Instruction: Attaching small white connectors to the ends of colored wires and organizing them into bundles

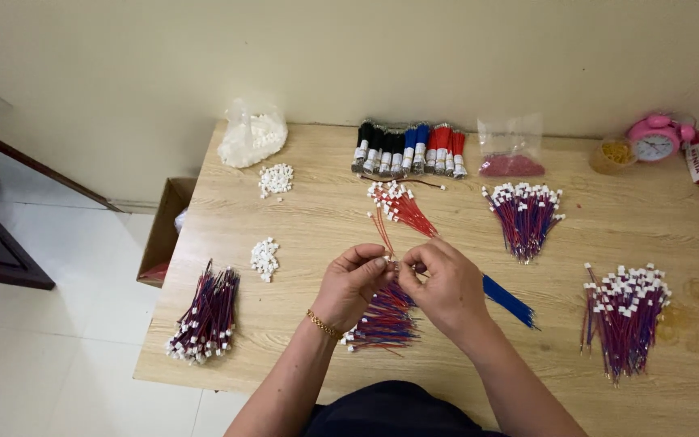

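Wire bundles (205,315) lay on the table's (301,235) left; more wire bundles (624,311) lay right. Spools (410,150) stood behind, a clock (655,139) far right.

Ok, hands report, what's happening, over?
Left hand and right hand together pinch a small white plastic connector on thin red wire. Loose red-and-blue wire bundle lies beneath. Nothing in the way.

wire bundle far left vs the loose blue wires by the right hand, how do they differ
The left bundle mixes red and blue wires; the blue wires are blue only. The left bundle carries white connectors at its near end; the blue wires show none. The left bundle lies clear of both hands; the blue wires emerge from behind the right hand. Both rest on the table.
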